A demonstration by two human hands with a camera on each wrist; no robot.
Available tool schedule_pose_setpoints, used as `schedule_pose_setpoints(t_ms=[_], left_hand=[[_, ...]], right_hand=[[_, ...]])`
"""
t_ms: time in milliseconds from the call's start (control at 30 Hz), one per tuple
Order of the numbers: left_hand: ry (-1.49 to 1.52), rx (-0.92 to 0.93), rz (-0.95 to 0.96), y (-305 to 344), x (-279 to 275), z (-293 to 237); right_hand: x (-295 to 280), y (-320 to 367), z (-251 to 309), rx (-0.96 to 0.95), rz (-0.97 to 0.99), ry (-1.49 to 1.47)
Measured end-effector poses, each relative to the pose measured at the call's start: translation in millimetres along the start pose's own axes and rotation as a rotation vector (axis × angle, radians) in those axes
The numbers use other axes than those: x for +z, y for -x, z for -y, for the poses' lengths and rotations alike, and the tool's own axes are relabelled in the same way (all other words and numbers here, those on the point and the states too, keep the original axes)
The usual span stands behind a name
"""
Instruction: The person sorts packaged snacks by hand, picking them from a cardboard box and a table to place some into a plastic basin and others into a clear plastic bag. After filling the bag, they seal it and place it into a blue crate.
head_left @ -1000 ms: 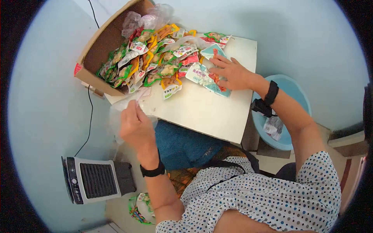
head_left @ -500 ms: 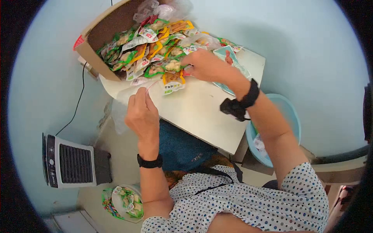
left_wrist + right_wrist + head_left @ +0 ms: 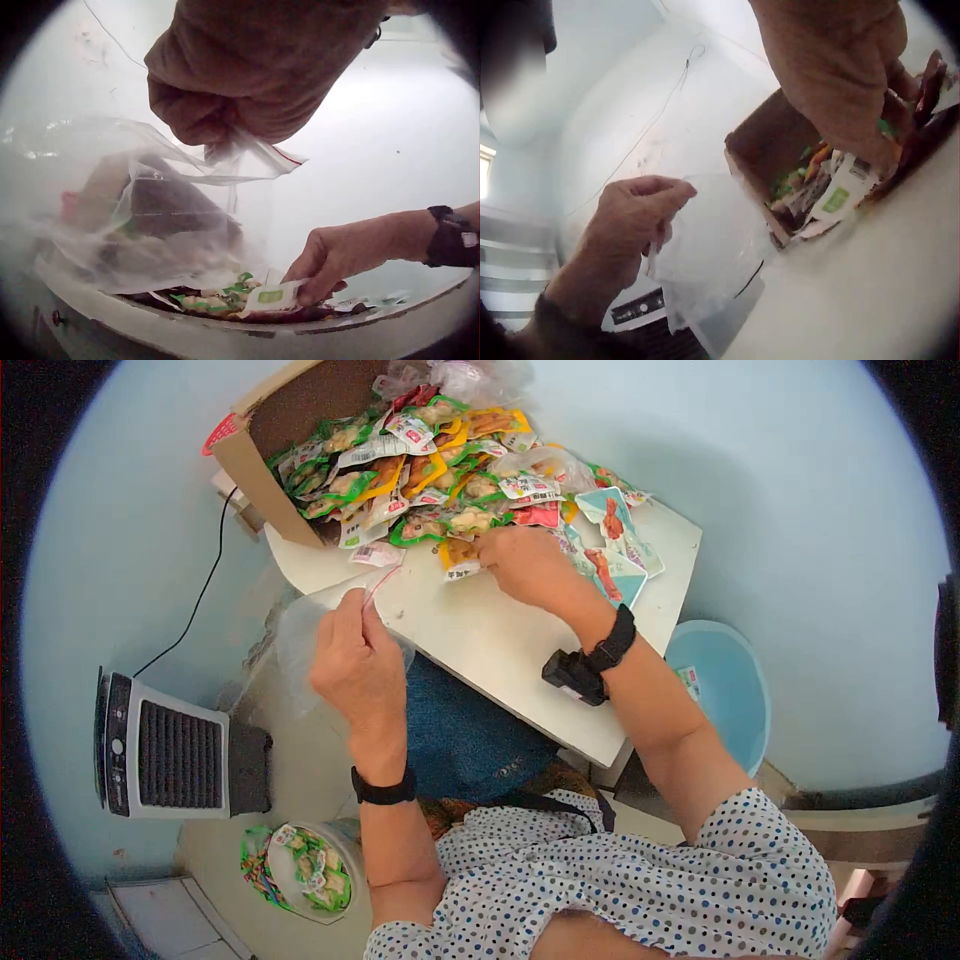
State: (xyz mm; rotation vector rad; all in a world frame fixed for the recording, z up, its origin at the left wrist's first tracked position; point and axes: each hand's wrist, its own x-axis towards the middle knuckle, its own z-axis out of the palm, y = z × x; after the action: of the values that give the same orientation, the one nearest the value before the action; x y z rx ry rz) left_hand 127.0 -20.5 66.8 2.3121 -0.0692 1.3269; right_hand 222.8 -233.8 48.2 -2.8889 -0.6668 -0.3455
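My left hand (image 3: 360, 665) pinches the top edge of a clear zip bag (image 3: 300, 645), whose red zip line shows beside the fingertips. The bag hangs limp below the hand, past the table's left corner. Across from it, my right hand (image 3: 535, 575) grips the end of a yellow-edged snack packet (image 3: 457, 560) at the near side of the pile. In the left wrist view the packet's white label (image 3: 271, 298) with a green patch faces out, with thumb and fingers at its end. Two teal-and-white packets (image 3: 612, 577) lie just right of that hand.
A cardboard box (image 3: 262, 480) lies open on its side, snack packets (image 3: 475, 520) spilling onto the white table (image 3: 470, 630). A blue basin (image 3: 735, 680) stands right of the table. An air cooler (image 3: 180, 750) and a bucket of packets (image 3: 335, 895) are at lower left.
My right hand has left the teal-and-white packets, moved left to the pile and taken hold of the yellow-edged packet. The left hand still holds the zip bag. The head view has shifted.
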Motion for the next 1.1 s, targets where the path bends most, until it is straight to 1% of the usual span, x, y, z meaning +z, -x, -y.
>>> schedule_pose_setpoints(t_ms=[67,100,167,200,300,367,433,467,533,567,633,667,733,767,800,900,1000,1100], left_hand=[[-0.013,-0.02,0.041,-1,-1,-5],[-0.006,0.0,0.013,-2,1,-5],[0.029,0.046,-0.051,-5,0,-3],[0.003,0.036,-0.05,-8,-1,-5],[-0.043,0.009,-0.05,-17,-7,-17],[-0.042,0.007,-0.053,-27,-14,-28],[-0.028,0.028,-0.044,-33,-18,-40],[-0.019,0.037,-0.036,-34,-18,-45],[0.028,0.113,-0.055,-30,-12,-50],[0.055,0.15,-0.064,-26,-7,-53],[0.107,0.139,-0.007,-13,2,-58],[0.129,0.132,0.021,-7,6,-63],[0.195,0.098,0.128,5,10,-73],[0.225,0.081,0.18,11,12,-77],[0.248,0.097,0.188,16,12,-82],[0.304,0.124,0.226,27,12,-91],[0.308,0.119,0.291,34,14,-94],[0.288,0.118,0.315,39,19,-92]], right_hand=[[-7,2,-19,-0.087,-0.069,-0.089],[-14,3,-25,-0.127,-0.106,-0.134],[-31,10,-30,0.028,-0.114,-0.226],[-41,12,-31,0.102,-0.114,-0.278],[-76,20,-27,0.3,0.045,-0.367],[-48,19,-59,0.108,-0.002,-0.24],[-41,24,-64,0.053,-0.049,-0.338],[-38,28,-67,0.097,-0.071,-0.495],[-58,40,-54,0.249,-0.057,-0.633],[-72,48,-43,0.356,-0.019,-0.616],[-75,64,-38,0.39,-0.069,-0.553],[-66,73,-47,0.312,-0.149,-0.508],[-60,90,-55,0.28,-0.281,-0.551],[-58,98,-57,0.323,-0.336,-0.642],[-56,104,-59,0.364,-0.391,-0.733],[-49,126,-76,0.347,-0.422,-0.601],[-88,141,-67,0.599,0.029,-0.839],[-75,153,-82,0.602,-0.141,-1.056]])
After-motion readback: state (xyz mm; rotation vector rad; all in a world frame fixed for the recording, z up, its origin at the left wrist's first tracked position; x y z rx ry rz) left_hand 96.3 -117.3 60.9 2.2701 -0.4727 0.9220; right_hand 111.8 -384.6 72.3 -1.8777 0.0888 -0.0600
